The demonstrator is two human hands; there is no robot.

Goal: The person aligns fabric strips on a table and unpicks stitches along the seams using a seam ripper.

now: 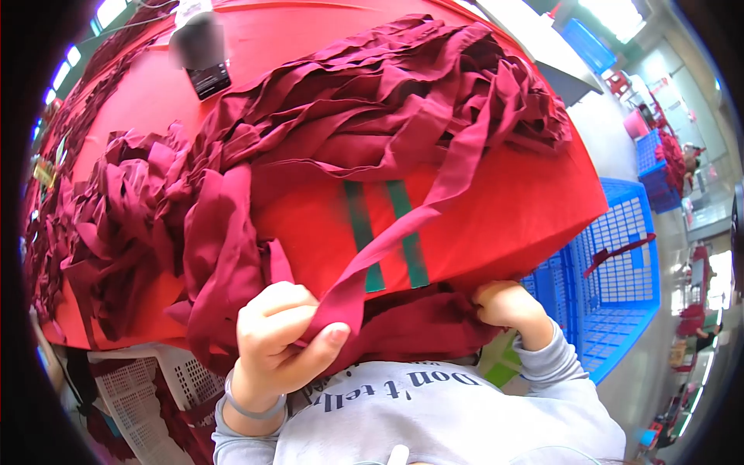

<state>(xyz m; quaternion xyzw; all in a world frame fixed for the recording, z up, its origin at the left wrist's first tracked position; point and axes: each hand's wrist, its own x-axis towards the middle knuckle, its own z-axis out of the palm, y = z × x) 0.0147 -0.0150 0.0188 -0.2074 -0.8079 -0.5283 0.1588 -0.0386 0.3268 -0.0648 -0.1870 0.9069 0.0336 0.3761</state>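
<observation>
As the head view has it, maroon strip (401,230): slants from the right part of the big heap (372,101) down over two green bands (415,263) to the left hand; one strip, flat and slightly twisted near the grip
Left hand (283,341): closed in a pinch, thumb against curled fingers; has hold of the strip near the table's near edge
Right hand (510,304): fingers curled in, at the table edge beside the bunched cloth (422,322); fingertips hidden; cannot tell how tightly closed or whether it grips anything
Bunched cloth: same maroon, between table edge and shirt; whether it joins the strip, cannot tell
Red table cover (496,225): carries the heap, plus a looser tangle (132,209) at left and a dark box (208,81) at the far side, part blurred
Blue basket (612,302): right of the table; a short maroon piece lies across it
Step in hand: looks like drawing one strip off the heap, judged from the slant
Next move: probably calls for a steady left pinch, a gentle pull toward the body, right hand gathering slack; overlapping folds could snag
</observation>
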